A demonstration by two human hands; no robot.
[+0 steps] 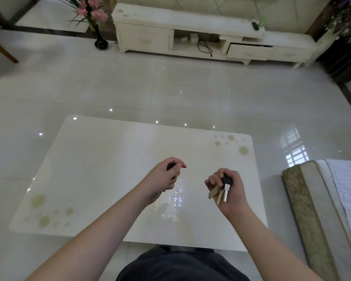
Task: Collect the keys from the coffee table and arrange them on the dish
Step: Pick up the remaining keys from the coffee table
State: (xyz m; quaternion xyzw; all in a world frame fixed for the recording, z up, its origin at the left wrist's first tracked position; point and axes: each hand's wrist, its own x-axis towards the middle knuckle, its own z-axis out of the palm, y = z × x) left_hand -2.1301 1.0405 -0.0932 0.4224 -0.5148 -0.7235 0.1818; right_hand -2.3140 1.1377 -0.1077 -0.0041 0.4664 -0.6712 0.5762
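Above the glossy white coffee table [101,159], my right hand [229,189] grips a bunch of keys [221,192]: a black-headed silver key and brass ones hang down from my curled fingers. My left hand [164,177] is curled round a dark object [170,165], of which only a dark rounded end shows between thumb and fingers; I cannot tell if it is a key. Both hands hover over the near middle of the table. No dish is in view.
A white TV cabinet [190,35] stands across the tiled floor, one drawer [249,51] pulled out. A black vase [101,42] with pink flowers is at its left. A sofa edge [312,209] lies to the right. My dark-clothed lap [180,266] is below.
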